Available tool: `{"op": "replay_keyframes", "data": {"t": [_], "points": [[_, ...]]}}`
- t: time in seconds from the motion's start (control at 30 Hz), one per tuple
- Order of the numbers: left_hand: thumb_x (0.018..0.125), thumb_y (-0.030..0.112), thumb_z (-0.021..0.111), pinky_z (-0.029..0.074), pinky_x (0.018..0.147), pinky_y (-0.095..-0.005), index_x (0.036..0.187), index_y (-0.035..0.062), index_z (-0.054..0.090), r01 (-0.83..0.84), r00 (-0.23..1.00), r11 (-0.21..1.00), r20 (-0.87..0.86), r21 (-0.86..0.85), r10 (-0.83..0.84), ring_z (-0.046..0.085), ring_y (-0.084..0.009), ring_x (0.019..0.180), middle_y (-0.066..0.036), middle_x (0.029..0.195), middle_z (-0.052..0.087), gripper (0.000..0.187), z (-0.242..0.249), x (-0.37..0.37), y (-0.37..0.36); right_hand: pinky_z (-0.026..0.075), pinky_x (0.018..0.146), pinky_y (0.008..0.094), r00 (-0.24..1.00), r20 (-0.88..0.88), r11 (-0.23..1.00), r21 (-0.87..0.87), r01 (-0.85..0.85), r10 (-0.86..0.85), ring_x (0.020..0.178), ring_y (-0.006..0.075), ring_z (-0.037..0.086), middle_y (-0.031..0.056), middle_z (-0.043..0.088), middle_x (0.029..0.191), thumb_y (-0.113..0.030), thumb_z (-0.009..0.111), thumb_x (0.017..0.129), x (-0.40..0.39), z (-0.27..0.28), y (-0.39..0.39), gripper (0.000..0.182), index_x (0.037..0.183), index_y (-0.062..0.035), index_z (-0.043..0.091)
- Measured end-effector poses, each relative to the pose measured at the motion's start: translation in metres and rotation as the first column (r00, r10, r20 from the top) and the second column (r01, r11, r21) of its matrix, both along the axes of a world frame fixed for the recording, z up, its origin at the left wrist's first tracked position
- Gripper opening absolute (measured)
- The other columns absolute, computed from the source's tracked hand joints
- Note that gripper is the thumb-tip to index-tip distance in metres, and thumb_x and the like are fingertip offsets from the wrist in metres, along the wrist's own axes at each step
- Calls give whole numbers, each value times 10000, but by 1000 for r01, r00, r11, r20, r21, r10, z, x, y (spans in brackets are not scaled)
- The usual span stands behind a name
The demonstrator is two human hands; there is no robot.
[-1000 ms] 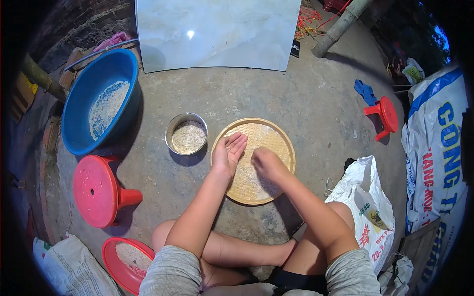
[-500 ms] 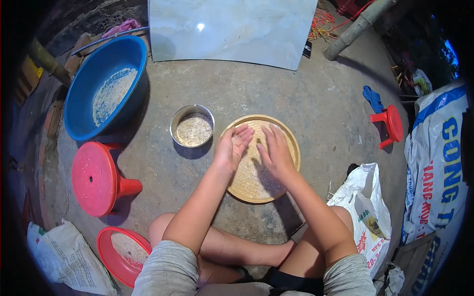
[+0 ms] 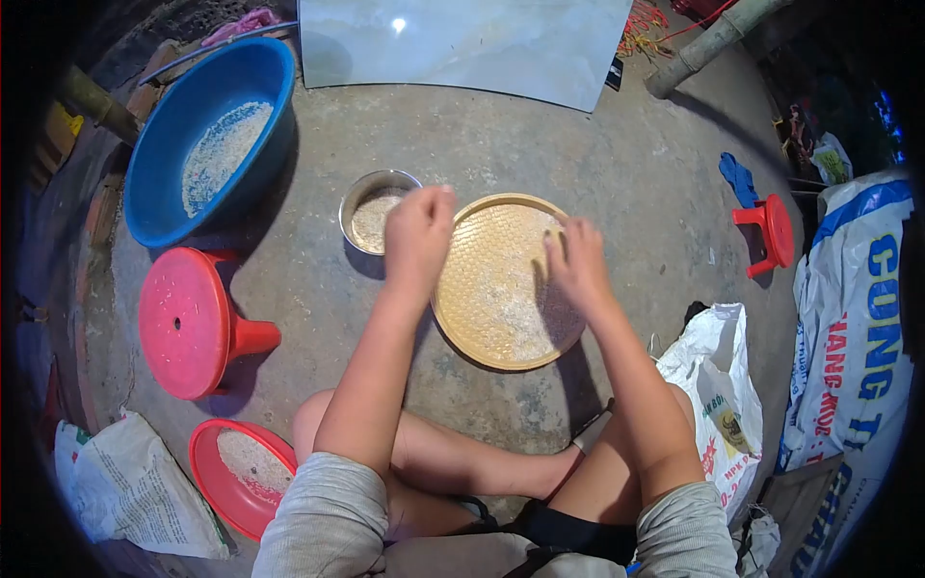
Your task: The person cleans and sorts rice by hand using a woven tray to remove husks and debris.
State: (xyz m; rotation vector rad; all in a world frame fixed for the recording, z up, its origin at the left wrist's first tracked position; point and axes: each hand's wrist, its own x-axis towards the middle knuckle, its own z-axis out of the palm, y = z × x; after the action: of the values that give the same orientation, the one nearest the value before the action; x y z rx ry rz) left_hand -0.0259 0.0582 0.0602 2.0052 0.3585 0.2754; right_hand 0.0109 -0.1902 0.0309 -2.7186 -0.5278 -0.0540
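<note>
A round woven bamboo winnowing tray (image 3: 472, 279) lies on the floor in front of me, with pale broken grain (image 3: 515, 313) scattered over its lower middle. My left hand (image 3: 421, 236) is curled closed above the tray's left rim, overlapping a metal bowl (image 3: 345, 218) of grain; whatever its fingers hold is hidden. Over the right side of the tray hangs my right hand (image 3: 578, 260), fingers apart, casting a shadow on the weave.
A blue basin (image 3: 145, 197) with grain stands back left. Below it are a red stool (image 3: 178, 337) and a red basin (image 3: 207, 472) of grain. White sacks (image 3: 718, 385) lie at right; a small red stool (image 3: 776, 231) sits farther back. A marbled panel (image 3: 462, 48) is ahead.
My hands have moved apart from over the tray. The left went left and up and curled closed; the right shifted right toward the rim. The view has tilted slightly.
</note>
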Motion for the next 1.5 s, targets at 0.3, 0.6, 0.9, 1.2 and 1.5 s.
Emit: {"op": "replay_keyframes", "data": {"t": [0.3,0.6,0.9,1.2,1.5], "points": [[847,417,611,501,832,-451,1210,36,483,445,801,800,-578,401,-156,645,-347,963,-190,1027,662,541,-22,-11,-5,467,816,506,796,-497,935,-257,245,-345,932,467,601,296,628,954,-266,526,918,16,-9,-59,347,1079,42,511],[887,234,545,498,747,-511,1163,43,471,237,907,894,-415,380,-64,640,-434,852,-260,899,656,344,-47,5,0,463,714,514,950,-157,962,4,273,-269,850,452,601,262,625,880,-298,507,930,36,-17,-68,283,975,-19,519],[901,208,566,505,729,-435,1160,52,561,-38,999,997,26,-74,40,667,-364,843,-219,910,672,303,-76,15,5,457,706,483,940,-119,921,191,339,-321,834,466,594,284,606,878,-276,461,958,20,18,-35,274,953,-9,520],[889,213,583,490,814,-382,1175,32,604,-51,998,988,-33,-144,47,649,-363,939,-219,977,670,339,-60,9,-28,464,726,459,921,-178,882,274,384,-346,844,414,619,245,631,884,-262,439,976,31,4,-67,282,1017,1,530],[905,239,541,496,815,-435,1179,80,622,-112,990,980,-72,163,125,642,-382,918,-212,944,675,327,-74,10,-3,458,704,530,940,-176,935,154,320,-293,817,475,602,289,629,876,-216,402,973,12,-50,-36,270,1119,-19,513]]}}
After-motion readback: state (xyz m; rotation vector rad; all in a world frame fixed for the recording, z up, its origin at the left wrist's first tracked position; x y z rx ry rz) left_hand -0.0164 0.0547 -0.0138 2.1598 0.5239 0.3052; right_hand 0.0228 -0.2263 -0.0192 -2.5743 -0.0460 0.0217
